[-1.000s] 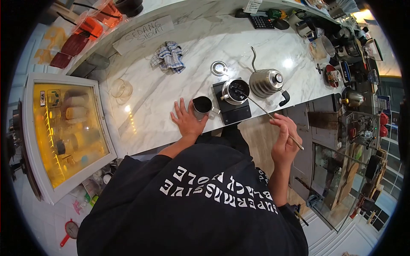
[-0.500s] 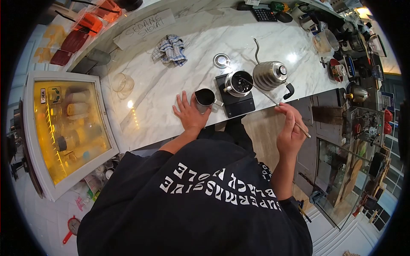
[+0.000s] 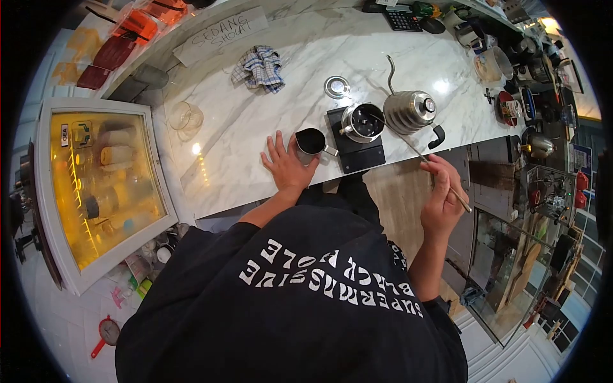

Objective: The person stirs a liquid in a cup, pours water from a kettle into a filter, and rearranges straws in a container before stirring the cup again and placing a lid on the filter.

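Observation:
My left hand [image 3: 288, 167] is on the marble counter with a small metal pitcher [image 3: 311, 142] between thumb and index finger; its other fingers are spread. The pitcher is upright, dark inside, handle toward the right. In my right hand [image 3: 444, 195], a long thin metal stirring spoon [image 3: 414, 150] is pinched near its rear end. Its far end reaches into a metal pot [image 3: 347, 126] holding dark contents, so the tip is hidden. Under the pot lies a black scale [image 3: 361, 159]. A steel gooseneck kettle [image 3: 403, 113] stands just right of the pot.
A round metal lid [image 3: 336, 87] lies behind the pot. Farther left are a checked cloth [image 3: 259, 67] and a clear glass [image 3: 185, 117]. A yellow-lit glass-door fridge [image 3: 105, 191] stands at left. Containers and a calculator [image 3: 403, 19] line the back right.
The view has shifted slightly, so the counter items sit a little farther right. My right hand has moved a little right with the spoon; my left hand stays at the pitcher.

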Tool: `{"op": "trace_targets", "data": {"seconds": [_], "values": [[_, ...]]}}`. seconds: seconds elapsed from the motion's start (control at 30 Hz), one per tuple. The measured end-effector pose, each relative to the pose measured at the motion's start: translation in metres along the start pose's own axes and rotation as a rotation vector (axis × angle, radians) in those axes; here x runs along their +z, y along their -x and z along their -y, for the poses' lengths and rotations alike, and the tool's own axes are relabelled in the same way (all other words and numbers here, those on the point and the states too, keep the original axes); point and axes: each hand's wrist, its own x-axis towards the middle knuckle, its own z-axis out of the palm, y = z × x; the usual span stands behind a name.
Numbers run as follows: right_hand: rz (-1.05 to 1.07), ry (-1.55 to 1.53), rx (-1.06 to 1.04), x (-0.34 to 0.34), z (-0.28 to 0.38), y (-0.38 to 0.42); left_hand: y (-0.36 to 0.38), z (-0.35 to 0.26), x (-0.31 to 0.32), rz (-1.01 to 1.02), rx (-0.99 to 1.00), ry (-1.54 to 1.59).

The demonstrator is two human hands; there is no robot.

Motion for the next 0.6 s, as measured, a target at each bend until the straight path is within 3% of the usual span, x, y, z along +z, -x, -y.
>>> {"op": "trace_targets", "data": {"seconds": [0.27, 0.6], "values": [[0.064, 0.079, -0.124, 0.004, 0.008, -0.005, 0.001, 0.001, 0.003, -0.017, 0.016, -0.03], [0.056, 0.051, -0.099, -0.003, 0.008, 0.005, -0.001, -0.003, 0.0, 0.045, -0.027, -0.068]]}}
